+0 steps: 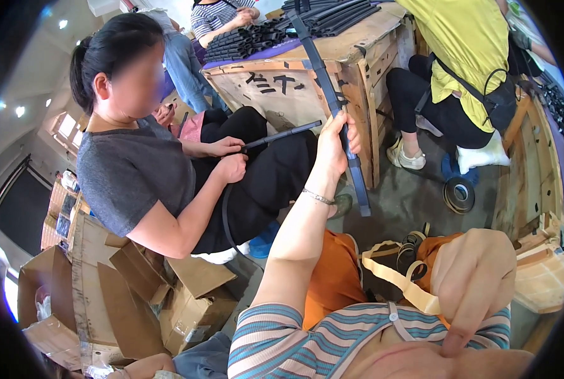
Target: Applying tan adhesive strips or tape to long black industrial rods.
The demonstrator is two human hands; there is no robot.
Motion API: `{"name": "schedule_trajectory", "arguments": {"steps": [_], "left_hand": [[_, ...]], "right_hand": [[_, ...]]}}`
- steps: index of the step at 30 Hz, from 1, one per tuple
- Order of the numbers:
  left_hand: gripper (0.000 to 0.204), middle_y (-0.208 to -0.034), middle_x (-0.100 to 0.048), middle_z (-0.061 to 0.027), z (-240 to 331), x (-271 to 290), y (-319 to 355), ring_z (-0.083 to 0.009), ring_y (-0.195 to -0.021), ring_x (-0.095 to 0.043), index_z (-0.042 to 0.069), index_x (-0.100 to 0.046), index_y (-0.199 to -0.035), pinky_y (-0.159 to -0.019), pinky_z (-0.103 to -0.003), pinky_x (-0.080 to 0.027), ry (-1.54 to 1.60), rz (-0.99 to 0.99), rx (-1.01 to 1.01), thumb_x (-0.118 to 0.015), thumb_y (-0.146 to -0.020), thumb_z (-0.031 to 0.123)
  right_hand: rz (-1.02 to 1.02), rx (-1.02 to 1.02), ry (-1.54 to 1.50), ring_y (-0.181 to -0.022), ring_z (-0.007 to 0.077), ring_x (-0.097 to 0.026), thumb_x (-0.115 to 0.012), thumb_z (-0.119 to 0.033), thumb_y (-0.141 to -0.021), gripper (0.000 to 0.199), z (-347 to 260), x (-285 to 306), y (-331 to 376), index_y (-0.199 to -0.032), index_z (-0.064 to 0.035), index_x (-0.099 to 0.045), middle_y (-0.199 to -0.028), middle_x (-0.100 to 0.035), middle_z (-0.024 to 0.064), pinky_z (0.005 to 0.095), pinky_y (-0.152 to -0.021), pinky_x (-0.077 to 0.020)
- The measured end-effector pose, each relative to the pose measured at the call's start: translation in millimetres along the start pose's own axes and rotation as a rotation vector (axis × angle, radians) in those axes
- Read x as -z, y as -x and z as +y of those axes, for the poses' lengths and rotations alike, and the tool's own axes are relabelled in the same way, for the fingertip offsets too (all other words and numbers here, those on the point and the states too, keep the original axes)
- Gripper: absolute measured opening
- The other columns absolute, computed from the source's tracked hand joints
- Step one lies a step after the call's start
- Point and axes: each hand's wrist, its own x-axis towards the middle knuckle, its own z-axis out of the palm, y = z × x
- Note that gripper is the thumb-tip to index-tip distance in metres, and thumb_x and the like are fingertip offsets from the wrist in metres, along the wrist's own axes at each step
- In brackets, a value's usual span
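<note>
My left hand (340,140) is raised at arm's length, its fingers wrapped round a long, thin dark strip (320,66). The strip slants from the top of the view down past my wrist. Close to the camera, my right hand (474,275) is curled with its fingers bent; whatever it may hold is hidden. A cream tape (395,281) trails from over my lap to the edge of that hand. Beside it, dark loops of tape (413,249) lie on my orange trousers (333,271).
A seated person (136,164) at the left holds a similar dark strip (282,134). Bundled dark strips (250,43) top a wooden crate (282,95). A person in yellow (462,44) sits at the right near a tape roll (459,195). Cardboard boxes (196,316) stand lower left.
</note>
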Motion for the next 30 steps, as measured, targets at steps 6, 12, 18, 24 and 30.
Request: {"name": "schedule_trajectory", "arguments": {"steps": [6,12,18,24,30], "left_hand": [[0.019,-0.054,-0.039,-0.0025,2,6,1,-0.0136,-0.041,-0.035,0.009,-0.045,-0.08,-0.039,-0.026,-0.028,0.054,0.03,-0.015,-0.045,-0.09,0.026],[0.015,-0.049,-0.038,-0.0005,-8,-16,-5,-0.0117,-0.038,-0.035,0.009,-0.044,-0.077,-0.035,-0.025,-0.027,0.077,-0.006,0.026,-0.047,-0.087,0.02],[0.018,-0.054,-0.04,-0.0025,7,-11,18,-0.0124,-0.041,-0.035,0.008,-0.044,-0.079,-0.038,-0.026,-0.027,0.048,0.015,-0.014,-0.044,-0.089,0.023],[0.02,-0.055,-0.041,-0.0031,-1,-26,7,-0.0128,-0.04,-0.035,0.008,-0.044,-0.078,-0.038,-0.026,-0.027,0.063,-0.027,-0.025,-0.044,-0.089,0.024],[0.034,-0.057,-0.039,0.0012,19,-2,12,-0.0111,-0.046,-0.035,0.009,-0.05,-0.083,-0.042,-0.025,-0.029,0.214,-0.117,0.003,-0.039,-0.09,0.041]], "right_hand": [[-0.025,-0.07,-0.003,-0.041,0.0164,-0.05,-0.061,0.007,-0.073,0.011,3,1,-20,-0.083,0.0114,-0.064,-0.066,-0.059,0.0177,0.0239,-0.034,-0.0322],[-0.2,-0.17,-0.019,-0.037,0.0134,-0.044,-0.066,0.002,-0.072,0.006,16,11,-20,-0.077,0.0055,-0.067,-0.063,-0.057,0.0124,0.0231,-0.033,-0.0282],[-0.202,-0.239,-0.159,-0.037,0.0137,-0.044,-0.067,0.004,-0.07,0.003,46,15,-29,-0.072,0.0031,-0.066,-0.061,-0.057,0.0114,0.0229,-0.033,-0.0291],[-0.358,-0.235,0.178,-0.051,0.0226,-0.054,-0.053,0.004,-0.075,0.025,34,35,-29,-0.097,-0.0004,-0.064,-0.064,-0.057,0.0064,0.0289,-0.045,-0.0375],[0.397,-0.772,1.267,-0.051,0.0092,-0.048,-0.057,-0.017,-0.082,0.016,48,99,6,-0.087,-0.0026,-0.062,-0.057,-0.054,0.005,0.026,-0.049,-0.0378]]}}
